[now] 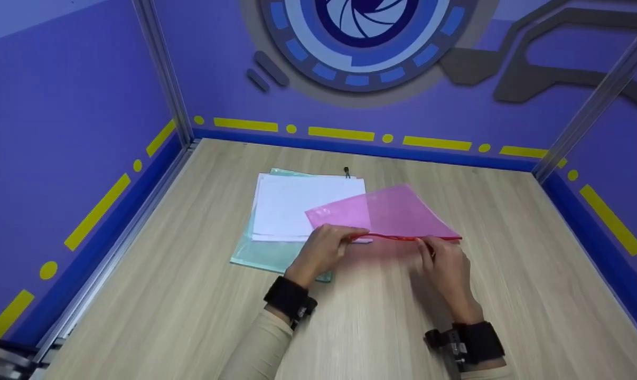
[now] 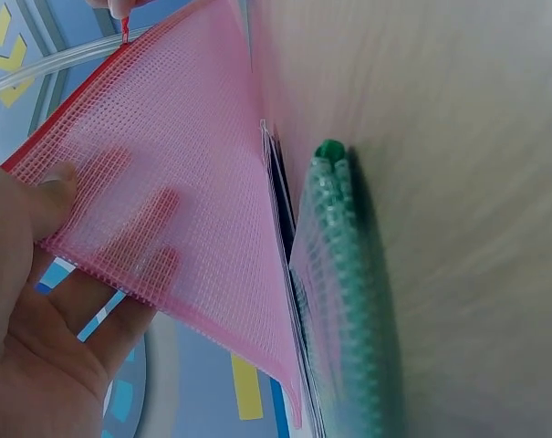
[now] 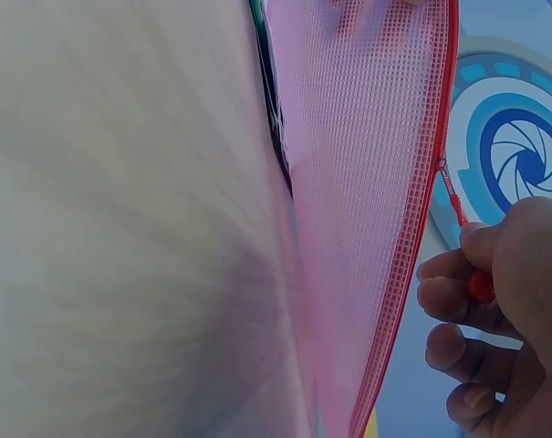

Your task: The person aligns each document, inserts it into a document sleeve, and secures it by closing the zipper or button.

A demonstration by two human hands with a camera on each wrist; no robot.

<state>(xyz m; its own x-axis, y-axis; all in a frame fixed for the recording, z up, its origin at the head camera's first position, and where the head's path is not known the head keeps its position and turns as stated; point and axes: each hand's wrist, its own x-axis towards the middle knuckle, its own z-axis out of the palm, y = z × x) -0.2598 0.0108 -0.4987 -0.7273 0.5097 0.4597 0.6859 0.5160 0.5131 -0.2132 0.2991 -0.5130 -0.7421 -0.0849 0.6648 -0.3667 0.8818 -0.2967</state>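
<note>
A pink mesh zipper pouch (image 1: pixel 395 211) is tilted up off the table, its red zipper edge (image 1: pixel 390 237) towards me. My left hand (image 1: pixel 324 250) pinches the pouch's left end, thumb on the near side and fingers behind the mesh, as the left wrist view shows. Farther right along the zipper, my right hand (image 1: pixel 448 266) holds the red zipper pull (image 3: pixel 455 203) between thumb and fingers. A stack of white paper (image 1: pixel 302 206) lies partly under the pouch. Beneath that paper is a green mesh pouch (image 1: pixel 276 256).
A small black clip (image 1: pixel 347 172) sits at the paper's far right corner. Wood-grain table (image 1: pixel 155 295) extends around the pouches. Blue-purple panels (image 1: pixel 86 132) with metal corner posts (image 1: pixel 162 68) stand at the back and sides.
</note>
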